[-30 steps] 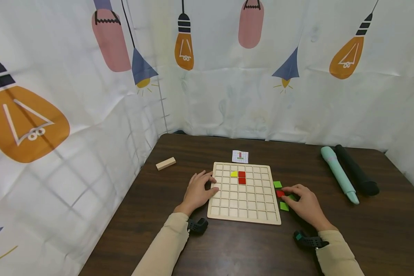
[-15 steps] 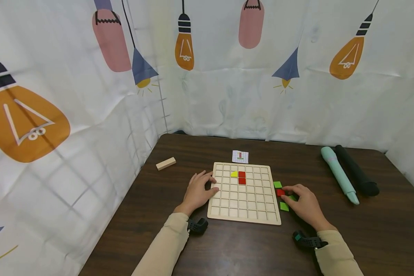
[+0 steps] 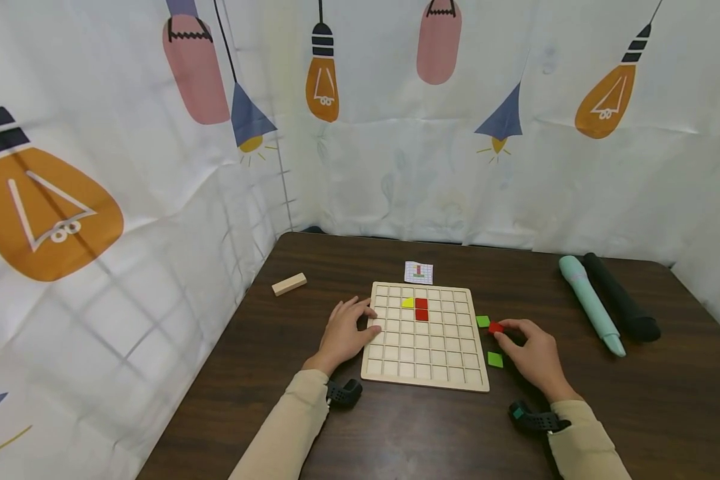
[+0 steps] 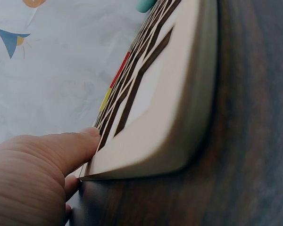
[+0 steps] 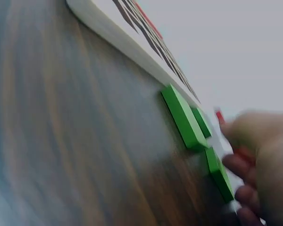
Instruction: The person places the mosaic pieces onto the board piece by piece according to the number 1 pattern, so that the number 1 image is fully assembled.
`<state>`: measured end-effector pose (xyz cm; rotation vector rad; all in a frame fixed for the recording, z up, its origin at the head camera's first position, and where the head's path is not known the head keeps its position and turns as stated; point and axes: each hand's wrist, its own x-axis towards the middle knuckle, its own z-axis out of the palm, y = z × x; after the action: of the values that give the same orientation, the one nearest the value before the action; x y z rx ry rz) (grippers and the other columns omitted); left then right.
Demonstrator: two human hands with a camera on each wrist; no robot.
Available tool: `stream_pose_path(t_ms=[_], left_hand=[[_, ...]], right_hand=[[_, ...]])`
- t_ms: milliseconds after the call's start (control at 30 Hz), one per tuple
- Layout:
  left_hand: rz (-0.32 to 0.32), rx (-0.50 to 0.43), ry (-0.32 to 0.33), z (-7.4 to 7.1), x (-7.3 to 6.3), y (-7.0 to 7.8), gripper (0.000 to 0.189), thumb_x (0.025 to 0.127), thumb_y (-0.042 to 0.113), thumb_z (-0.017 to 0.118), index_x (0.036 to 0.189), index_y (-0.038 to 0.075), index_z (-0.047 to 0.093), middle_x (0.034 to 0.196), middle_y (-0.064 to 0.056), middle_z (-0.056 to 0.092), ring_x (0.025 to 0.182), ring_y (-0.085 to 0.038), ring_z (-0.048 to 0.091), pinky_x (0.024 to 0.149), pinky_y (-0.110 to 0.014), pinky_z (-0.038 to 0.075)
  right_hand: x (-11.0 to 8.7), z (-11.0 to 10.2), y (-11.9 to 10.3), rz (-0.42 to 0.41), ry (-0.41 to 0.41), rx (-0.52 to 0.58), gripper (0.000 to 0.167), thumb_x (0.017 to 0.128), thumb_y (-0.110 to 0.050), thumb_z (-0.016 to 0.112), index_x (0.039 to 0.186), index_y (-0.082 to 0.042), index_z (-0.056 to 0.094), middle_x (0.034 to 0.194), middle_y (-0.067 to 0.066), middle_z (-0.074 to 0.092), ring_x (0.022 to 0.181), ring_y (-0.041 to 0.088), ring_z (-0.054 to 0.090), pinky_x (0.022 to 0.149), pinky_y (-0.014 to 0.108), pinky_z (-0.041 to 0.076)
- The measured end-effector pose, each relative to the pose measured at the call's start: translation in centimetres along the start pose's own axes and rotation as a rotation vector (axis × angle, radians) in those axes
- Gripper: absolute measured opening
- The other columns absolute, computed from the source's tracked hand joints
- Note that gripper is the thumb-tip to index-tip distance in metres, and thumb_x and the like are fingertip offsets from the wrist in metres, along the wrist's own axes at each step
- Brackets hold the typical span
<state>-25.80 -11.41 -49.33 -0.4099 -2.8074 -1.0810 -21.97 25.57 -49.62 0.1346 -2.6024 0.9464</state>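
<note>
Head view: a red block [image 3: 495, 328] is pinched in the right hand [image 3: 534, 352], just right of the wooden grid board [image 3: 423, 360], near green blocks [image 3: 495, 360]. The left hand [image 3: 343, 335], thumb and index finger apart, rests on the board's left edge.

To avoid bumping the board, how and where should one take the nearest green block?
Probably pinch the nearest green block by its near and far sides, coming from the right: it lies flat, its left side close to the board.
</note>
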Motion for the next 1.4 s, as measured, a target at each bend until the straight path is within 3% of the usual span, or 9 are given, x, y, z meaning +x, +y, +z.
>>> stream_pose_path(t_ms=[367, 567, 1167, 1400], left_hand=[[-0.014, -0.006, -0.007, 0.0, 0.0, -0.2, 0.019, 0.089, 0.032, 0.071, 0.105, 0.022, 0.067, 0.149, -0.002, 0.047, 0.145, -0.025, 0.029, 0.12, -0.053, 0.014], [-0.021, 0.0, -0.013, 0.0, 0.0, -0.1, 0.02, 0.09, 0.033, 0.071, 0.106, 0.023, 0.067, 0.149, 0.0, 0.046, 0.145, -0.022, 0.028, 0.121, -0.05, 0.013], [-0.01, -0.017, 0.003, -0.1, -0.1, 0.1, 0.018, 0.089, 0.029, 0.073, 0.104, 0.021, 0.068, 0.148, -0.003, 0.048, 0.144, -0.025, 0.031, 0.121, -0.051, 0.012], [-0.01, -0.025, 0.002, -0.2, 0.0, 0.2, 0.018, 0.088, 0.029, 0.073, 0.104, 0.021, 0.068, 0.148, -0.004, 0.048, 0.144, -0.026, 0.031, 0.12, -0.053, 0.012]], right_hand=[[-0.1, 0.2, 0.0, 0.005, 0.04, -0.033, 0.029, 0.088, -0.017, 0.073, 0.113, -0.002, 0.069, 0.109, 0.02, 0.068, 0.095, 0.037, 0.065, 0.078, 0.055, 0.053], [-0.1, 0.4, -0.3, -0.038, 0.037, -0.001, 0.03, 0.088, -0.019, 0.074, 0.114, -0.004, 0.07, 0.111, 0.018, 0.068, 0.099, 0.037, 0.064, 0.081, 0.056, 0.053], [-0.1, 3.1, -4.3, -0.132, -0.027, 0.104, 0.029, 0.087, -0.019, 0.075, 0.114, -0.008, 0.07, 0.108, 0.009, 0.068, 0.1, 0.028, 0.064, 0.084, 0.052, 0.054], [-0.1, 4.1, -5.5, -0.141, -0.052, 0.091, 0.027, 0.086, -0.018, 0.076, 0.112, -0.011, 0.072, 0.11, 0.007, 0.069, 0.091, 0.022, 0.063, 0.073, 0.041, 0.054]])
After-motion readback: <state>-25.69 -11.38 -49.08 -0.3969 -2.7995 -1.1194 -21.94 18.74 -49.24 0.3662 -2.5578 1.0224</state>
